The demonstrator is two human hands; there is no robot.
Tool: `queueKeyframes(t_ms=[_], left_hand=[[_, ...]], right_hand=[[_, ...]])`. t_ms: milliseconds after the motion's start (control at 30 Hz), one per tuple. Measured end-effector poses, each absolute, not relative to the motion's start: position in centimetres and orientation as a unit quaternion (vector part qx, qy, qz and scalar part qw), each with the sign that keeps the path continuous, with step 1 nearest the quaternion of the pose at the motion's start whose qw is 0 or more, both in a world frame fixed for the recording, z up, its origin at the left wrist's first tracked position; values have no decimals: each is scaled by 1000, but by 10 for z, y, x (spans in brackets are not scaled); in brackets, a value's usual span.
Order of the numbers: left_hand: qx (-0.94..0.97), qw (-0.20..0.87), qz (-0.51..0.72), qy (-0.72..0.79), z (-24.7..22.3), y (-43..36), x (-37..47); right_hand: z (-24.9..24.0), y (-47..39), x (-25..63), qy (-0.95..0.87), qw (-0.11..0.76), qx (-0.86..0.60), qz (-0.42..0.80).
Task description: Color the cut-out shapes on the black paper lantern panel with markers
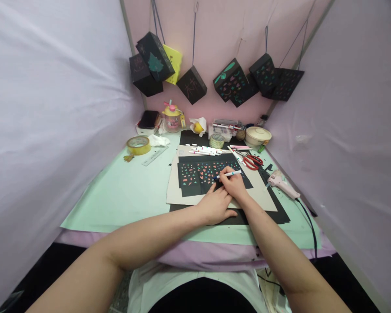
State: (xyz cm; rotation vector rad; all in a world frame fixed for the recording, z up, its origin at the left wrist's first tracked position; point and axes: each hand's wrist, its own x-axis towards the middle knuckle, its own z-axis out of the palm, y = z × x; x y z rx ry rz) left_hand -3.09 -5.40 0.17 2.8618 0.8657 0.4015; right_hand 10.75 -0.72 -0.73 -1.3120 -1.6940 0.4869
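My right hand [232, 184] is closed round a white marker [233, 173], its tip low over black paper [190, 189] covered with small coloured shapes such as stars and hearts. Beside it, my left hand [214, 207] lies flat with fingers spread on the lower edge of the paper and the pale board [179, 199]. The left fingertips are close to the marker's tip, partly behind the right hand. More black sheets [282, 213] lie beneath the board. Several white markers [207, 151] rest just above the drawn paper.
Red-handled scissors [253, 162] and a pink glue gun [284, 184] with its cord lie right. Yellow tape [138, 145] and a ruler [155, 156] are left. A bottle [172, 119], a tape roll [217, 141] and a bowl [258, 135] stand behind. Black boxes [192, 85] hang above.
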Motion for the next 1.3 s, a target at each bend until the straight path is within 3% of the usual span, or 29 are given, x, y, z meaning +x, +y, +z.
queueKeyframes(t_ms=[1300], left_hand=[[945,66,138,287,2,-54,-31]], right_hand=[[-7,-8,107,-687,455,-533,194]])
